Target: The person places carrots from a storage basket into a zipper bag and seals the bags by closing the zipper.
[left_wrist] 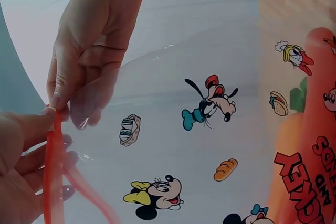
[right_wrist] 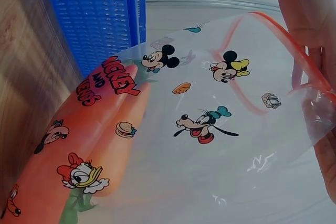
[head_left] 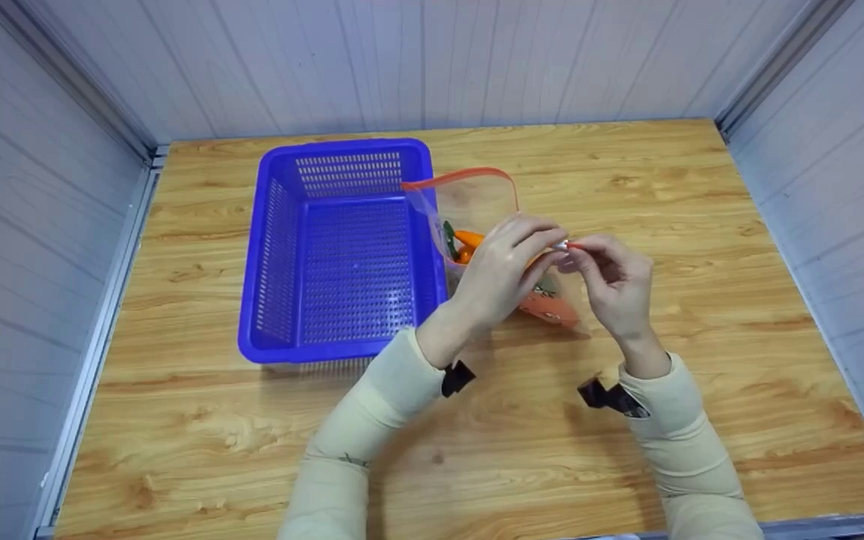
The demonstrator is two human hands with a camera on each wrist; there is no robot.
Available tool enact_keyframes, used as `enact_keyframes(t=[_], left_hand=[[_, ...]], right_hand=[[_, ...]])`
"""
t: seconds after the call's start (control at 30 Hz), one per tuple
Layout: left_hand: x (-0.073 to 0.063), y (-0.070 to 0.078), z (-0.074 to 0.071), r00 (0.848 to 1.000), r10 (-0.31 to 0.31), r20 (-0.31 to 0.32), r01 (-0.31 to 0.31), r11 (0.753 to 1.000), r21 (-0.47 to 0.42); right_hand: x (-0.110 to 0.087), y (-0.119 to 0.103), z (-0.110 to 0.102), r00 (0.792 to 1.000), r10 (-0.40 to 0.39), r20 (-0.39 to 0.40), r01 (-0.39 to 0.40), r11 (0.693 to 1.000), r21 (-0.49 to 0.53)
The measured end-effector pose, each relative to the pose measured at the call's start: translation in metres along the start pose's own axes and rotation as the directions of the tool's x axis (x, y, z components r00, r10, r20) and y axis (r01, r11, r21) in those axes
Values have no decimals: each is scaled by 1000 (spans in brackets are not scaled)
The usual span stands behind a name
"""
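Note:
A clear zip bag printed with cartoon characters stands beside the basket, its red-orange zip strip parted at the far side. Inside are orange carrot-shaped pieces with green tops, partly hidden by my left hand. That hand pinches the zip strip near the bag's right corner. My right hand pinches the strip's end right beside it, fingertips nearly meeting the left ones. In the left wrist view, the left fingers grip the red strip. The carrots show through the film in the right wrist view.
A blue-purple plastic basket with perforated walls stands left of the bag, with no objects visible in it. Both rest on a wood-grain table. Pale panels rise behind and at both sides.

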State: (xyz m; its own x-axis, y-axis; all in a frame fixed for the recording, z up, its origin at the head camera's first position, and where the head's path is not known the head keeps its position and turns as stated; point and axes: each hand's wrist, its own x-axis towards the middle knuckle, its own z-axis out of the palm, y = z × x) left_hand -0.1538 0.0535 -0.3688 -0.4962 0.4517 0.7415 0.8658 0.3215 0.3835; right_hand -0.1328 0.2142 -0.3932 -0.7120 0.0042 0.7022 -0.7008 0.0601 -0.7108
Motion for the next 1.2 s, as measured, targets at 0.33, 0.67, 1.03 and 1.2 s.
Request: enact_keyframes(t=[0.33, 0.67, 1.03, 1.2], left_hand=[[0, -3, -1, 1000, -6, 7, 6, 999, 46], [2, -10, -9, 999, 36, -9, -35, 997, 62], [0, -26, -21, 1000, -4, -14, 6, 993, 121], [0, -33, -25, 999, -39, -1, 39, 990, 134]], right_hand=[[3, -4, 5, 1000, -24, -16, 24, 1000, 9], [10, -28, 10, 999, -6, -37, 6, 1000, 0], [13, -32, -5, 997, -17, -78, 18, 1000, 3], [16, -32, -11, 994, -25, -105, 26, 1000, 2]])
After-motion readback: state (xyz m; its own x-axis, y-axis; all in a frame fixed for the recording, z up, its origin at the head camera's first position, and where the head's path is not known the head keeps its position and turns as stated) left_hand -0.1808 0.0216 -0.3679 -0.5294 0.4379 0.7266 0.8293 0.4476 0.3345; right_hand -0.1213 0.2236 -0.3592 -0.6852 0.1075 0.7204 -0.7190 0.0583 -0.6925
